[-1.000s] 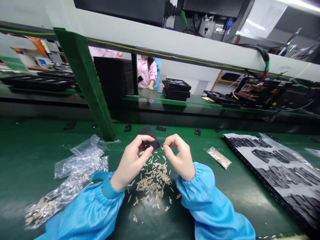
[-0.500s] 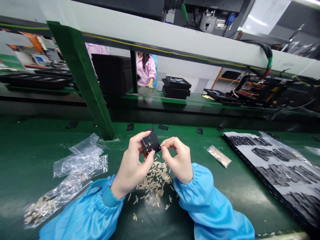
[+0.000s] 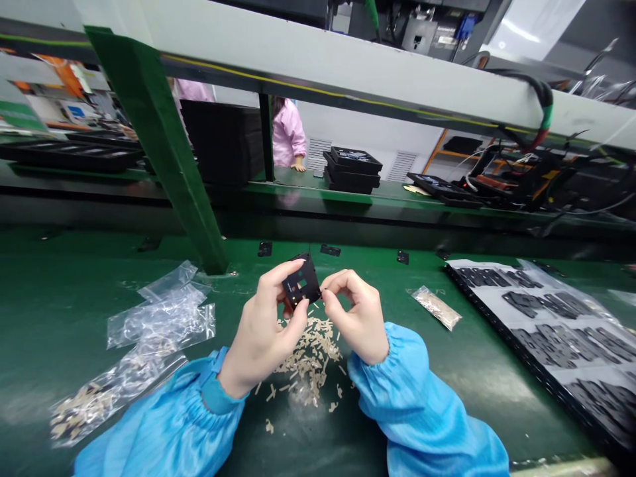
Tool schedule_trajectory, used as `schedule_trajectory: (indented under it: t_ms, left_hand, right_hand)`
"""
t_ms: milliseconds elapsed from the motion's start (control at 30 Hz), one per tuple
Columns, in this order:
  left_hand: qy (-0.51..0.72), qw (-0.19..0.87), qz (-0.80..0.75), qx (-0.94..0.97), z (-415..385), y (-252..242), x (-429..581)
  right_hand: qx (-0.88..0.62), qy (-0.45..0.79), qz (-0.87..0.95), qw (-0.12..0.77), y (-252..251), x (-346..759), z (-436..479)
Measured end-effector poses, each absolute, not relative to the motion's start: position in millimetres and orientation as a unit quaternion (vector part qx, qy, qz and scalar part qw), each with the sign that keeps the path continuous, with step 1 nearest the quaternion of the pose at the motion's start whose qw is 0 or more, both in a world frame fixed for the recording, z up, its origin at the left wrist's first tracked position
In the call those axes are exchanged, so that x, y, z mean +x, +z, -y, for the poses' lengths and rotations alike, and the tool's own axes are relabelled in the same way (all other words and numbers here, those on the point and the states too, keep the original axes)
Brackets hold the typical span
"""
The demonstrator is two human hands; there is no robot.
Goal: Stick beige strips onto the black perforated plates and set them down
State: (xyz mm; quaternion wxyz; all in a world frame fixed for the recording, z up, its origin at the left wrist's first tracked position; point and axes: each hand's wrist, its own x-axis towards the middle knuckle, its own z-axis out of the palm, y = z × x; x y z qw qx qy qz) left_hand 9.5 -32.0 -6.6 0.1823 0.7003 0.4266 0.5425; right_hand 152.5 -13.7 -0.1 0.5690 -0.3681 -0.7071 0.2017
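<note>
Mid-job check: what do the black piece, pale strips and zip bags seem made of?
The black frame: matte plastic or dense foam, judging by dull surface and crisp cut windows. Pale strips: paper or thin foam, dull beige. Zip bags: clear plastic film, creased and shiny.

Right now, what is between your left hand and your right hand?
In the head view, a black square frame with small cut-out windows sits between the left hand and the right hand, gripped by the left fingers.

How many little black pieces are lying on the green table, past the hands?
4. The small flat black pieces sit in a row along the far part of the green bench: one at left, one middle, one right, one dim, farthest right. Others may be hidden.
</note>
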Motion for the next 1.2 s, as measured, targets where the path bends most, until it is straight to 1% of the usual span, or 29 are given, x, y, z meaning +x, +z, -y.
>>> schedule_trajectory:
  t_ms: [433,833,1200]
  left_hand:
    - [0.526,0.085,-0.422,0.733,36.3,-11.4,11.3]
    - [0.543,0.112,-0.418,0.72,34.3,-11.5,10.2]
    - [0.539,0.067,-0.402,0.738,37.0,-13.4,12.6]
  right_hand:
    - [-0.369,0.201,0.707,0.568,-1.8,151.1,15.8]
    - [-0.35,0.218,0.717,0.561,-3.1,153.2,15.4]
    - [-0.355,0.222,0.711,0.564,-2.7,151.1,16.3]
